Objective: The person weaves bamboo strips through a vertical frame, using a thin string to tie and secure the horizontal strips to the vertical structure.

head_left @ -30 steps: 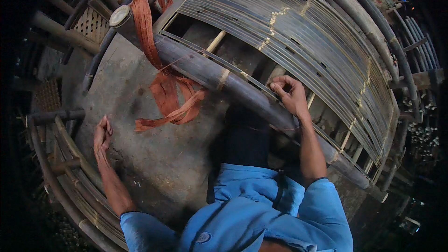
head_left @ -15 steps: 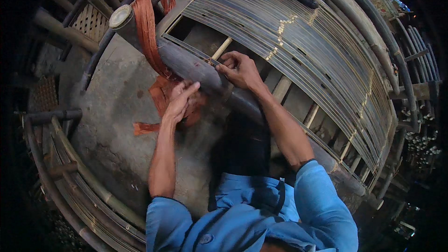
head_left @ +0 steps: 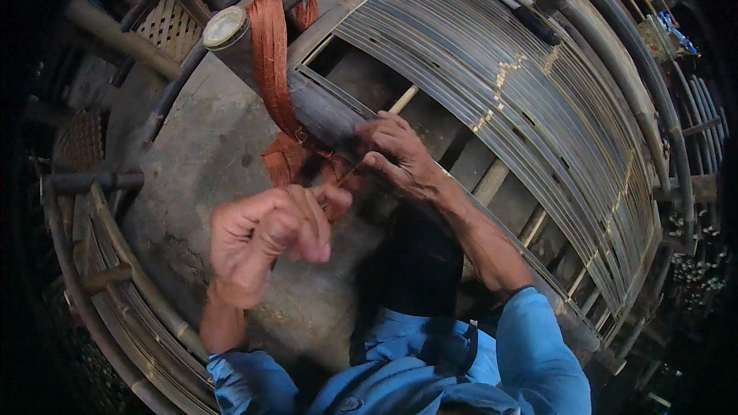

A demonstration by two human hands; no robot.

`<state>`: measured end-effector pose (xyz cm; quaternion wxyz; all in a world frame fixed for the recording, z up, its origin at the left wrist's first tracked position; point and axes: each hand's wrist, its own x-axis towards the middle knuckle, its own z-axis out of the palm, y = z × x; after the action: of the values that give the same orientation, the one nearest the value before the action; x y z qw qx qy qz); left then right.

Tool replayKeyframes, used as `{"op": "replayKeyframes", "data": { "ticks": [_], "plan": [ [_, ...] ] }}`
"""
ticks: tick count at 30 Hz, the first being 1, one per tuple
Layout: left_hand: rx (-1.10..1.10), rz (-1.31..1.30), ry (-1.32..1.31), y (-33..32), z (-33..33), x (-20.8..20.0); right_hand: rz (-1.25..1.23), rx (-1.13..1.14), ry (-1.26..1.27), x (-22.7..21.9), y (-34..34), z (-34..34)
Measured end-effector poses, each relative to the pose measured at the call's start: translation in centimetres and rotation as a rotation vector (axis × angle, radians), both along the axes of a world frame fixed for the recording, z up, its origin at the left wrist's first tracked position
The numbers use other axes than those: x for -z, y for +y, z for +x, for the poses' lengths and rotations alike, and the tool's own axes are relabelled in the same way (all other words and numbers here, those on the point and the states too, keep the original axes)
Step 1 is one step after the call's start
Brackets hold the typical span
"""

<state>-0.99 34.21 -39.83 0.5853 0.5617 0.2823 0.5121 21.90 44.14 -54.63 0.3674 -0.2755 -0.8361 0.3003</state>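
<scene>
My left hand (head_left: 269,230) is raised over the floor with its fingers curled closed, slightly blurred. A thin, faint strand (head_left: 350,174) seems to run from it up to my right hand (head_left: 403,157). That right hand rests at the edge of a bamboo frame, its fingers bent together beside a thick dark bamboo pole (head_left: 330,111); what lies under the fingertips is hidden. A bundle of orange-red fibre strips (head_left: 273,61) hangs over the pole's end. More orange strips (head_left: 284,160) lie lower down, behind my left hand.
Thin bamboo slats (head_left: 461,54) fill most of the frame, with open gaps and crossbars (head_left: 492,180) along the near side. A knife-like tool with a dark handle (head_left: 536,25) lies across the far slats. A bamboo rack (head_left: 115,277) stands at the left above the concrete floor (head_left: 200,138).
My left hand has come away from the pole, toward me and up, and its fingers have curled closed. My right hand stays at the frame edge. The whole view has shifted slightly.
</scene>
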Motion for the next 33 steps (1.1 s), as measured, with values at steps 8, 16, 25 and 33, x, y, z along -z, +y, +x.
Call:
{"op": "replayKeyframes", "data": {
  "ticks": [8, 16, 25, 33],
  "plan": [
    [-0.235, -0.173, 0.387, -4.0, -0.2, -0.1, -0.197, 0.349, 0.155, 2.6, -4.5, -3.8],
    [-0.558, -0.176, 0.617, 0.3, -7.8, 2.7, 0.167, 0.326, 0.017, -0.5, -1.7, -6.2],
    [-0.341, -0.095, 0.347, -0.4, -11.9, 9.3, -0.283, 0.469, -0.457, 2.8, 6.2, -13.2],
    [-0.635, -0.107, 1.487, -0.9, -12.2, 15.3, -0.136, 0.137, 0.015, -0.7, -3.8, 2.4]
  ]
}}
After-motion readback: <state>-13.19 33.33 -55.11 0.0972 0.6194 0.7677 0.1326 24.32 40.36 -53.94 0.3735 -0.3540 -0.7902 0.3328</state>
